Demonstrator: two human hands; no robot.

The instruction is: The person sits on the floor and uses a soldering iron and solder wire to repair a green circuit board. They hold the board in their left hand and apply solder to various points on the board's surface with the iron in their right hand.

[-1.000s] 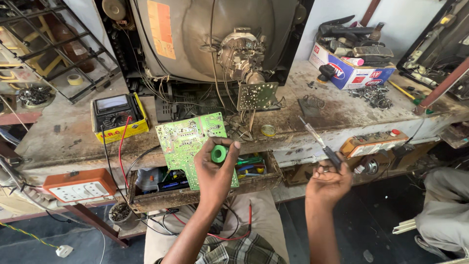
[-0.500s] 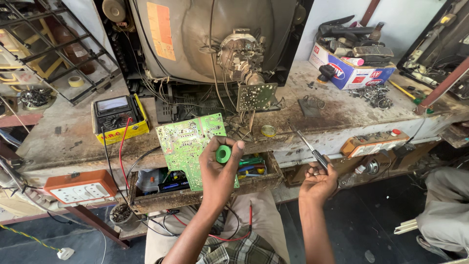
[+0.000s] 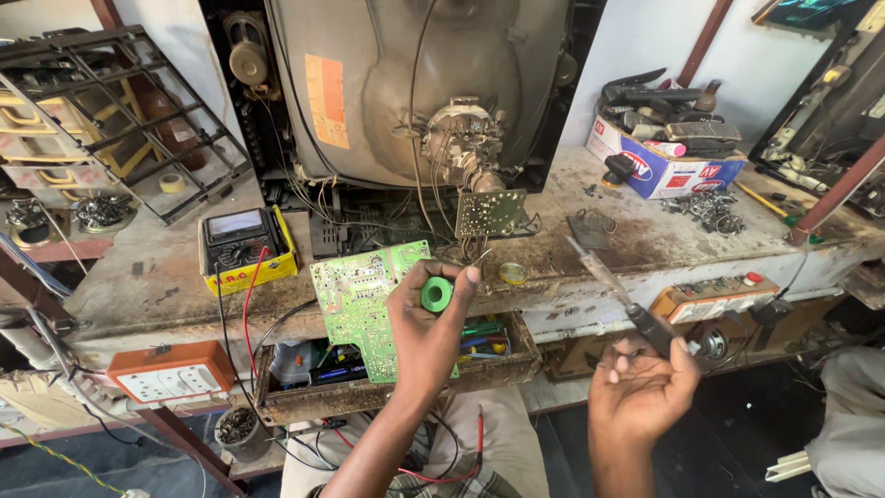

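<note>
My left hand (image 3: 426, 334) holds a small green spool (image 3: 436, 294) of solder and also props up a green circuit board (image 3: 358, 297) that leans over the open drawer (image 3: 304, 401). A thin wire end sticks up from the spool toward the small board (image 3: 489, 212) hanging from the tube neck (image 3: 461, 148). My right hand (image 3: 642, 385) grips a soldering iron (image 3: 619, 302) by its dark handle, tip pointing up and left over the bench edge. Behind stands an opened picture-tube television (image 3: 396, 83).
A yellow multimeter (image 3: 245, 247) with red and black leads sits left on the stained bench (image 3: 138, 286). An orange socket box (image 3: 171, 371) hangs below it. A small round tin (image 3: 513, 273), a cardboard box of tools (image 3: 662, 157), loose screws (image 3: 710, 207) and a wire rack (image 3: 101, 111) surround the work.
My right hand with the soldering iron has drifted right and slightly down. The left hand stays on the spool and board, shifted a little.
</note>
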